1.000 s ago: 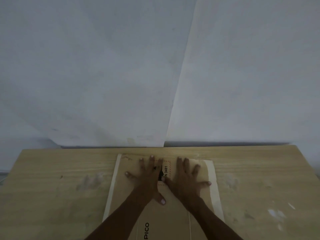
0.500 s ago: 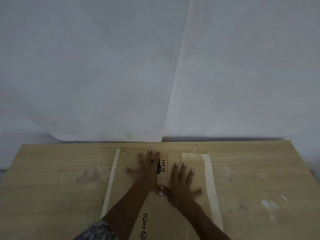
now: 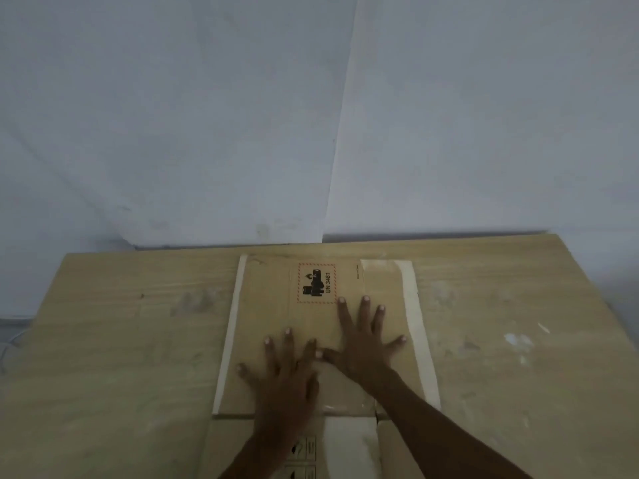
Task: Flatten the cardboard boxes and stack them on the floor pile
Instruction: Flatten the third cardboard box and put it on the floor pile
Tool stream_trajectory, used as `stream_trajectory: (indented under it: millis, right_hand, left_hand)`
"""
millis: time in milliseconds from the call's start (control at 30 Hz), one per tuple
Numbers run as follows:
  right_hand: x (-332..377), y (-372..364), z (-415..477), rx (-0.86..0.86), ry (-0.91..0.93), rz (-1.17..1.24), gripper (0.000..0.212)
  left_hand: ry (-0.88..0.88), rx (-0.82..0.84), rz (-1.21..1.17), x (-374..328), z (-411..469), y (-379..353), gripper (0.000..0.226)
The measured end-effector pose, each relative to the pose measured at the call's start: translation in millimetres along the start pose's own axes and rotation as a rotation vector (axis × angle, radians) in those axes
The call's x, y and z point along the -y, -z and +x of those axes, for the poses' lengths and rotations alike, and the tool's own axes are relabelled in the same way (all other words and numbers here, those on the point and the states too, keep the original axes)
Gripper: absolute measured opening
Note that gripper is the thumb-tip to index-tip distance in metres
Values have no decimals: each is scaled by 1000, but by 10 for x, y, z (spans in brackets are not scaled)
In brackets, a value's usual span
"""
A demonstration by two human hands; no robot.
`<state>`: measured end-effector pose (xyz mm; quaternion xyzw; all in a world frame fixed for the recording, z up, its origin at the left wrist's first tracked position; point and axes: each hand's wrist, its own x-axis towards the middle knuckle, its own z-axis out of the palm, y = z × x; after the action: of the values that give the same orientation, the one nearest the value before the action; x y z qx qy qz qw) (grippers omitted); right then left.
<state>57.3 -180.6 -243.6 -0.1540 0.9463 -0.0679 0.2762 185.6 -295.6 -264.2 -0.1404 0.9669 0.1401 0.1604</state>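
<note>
A flattened brown cardboard box (image 3: 276, 305) lies on the wooden table, with pale tape strips along both long sides and a red-framed battery label reading UN 3481 near its far end. My left hand (image 3: 283, 371) rests flat on the box, fingers spread, near its middle. My right hand (image 3: 363, 340) presses flat just to the right and slightly further forward, thumb touching my left fingers. The box's near flaps with tape and printed symbols show between my forearms.
The wooden table (image 3: 121, 357) spreads wide on both sides of the box, with pale smudges and white flecks on the right. A white wall with a vertical seam (image 3: 339, 133) rises right behind the table's far edge.
Both hands have slid back toward me along the box, uncovering the UN 3481 label. The left hand came back furthest. The view has tilted down, showing the near flaps.
</note>
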Motion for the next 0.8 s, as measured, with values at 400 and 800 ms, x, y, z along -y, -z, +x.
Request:
stream_trajectory:
  millis: [400,800]
  right_hand:
    - [-260,-1092,-1439,-94,-23,-23,99]
    - [-360,-1329,-2161,-36,117,-96,93]
  left_hand:
    - [-101,47,-13,299,-383,40,59]
    - [-136,172,170,93,-1189,-391,86]
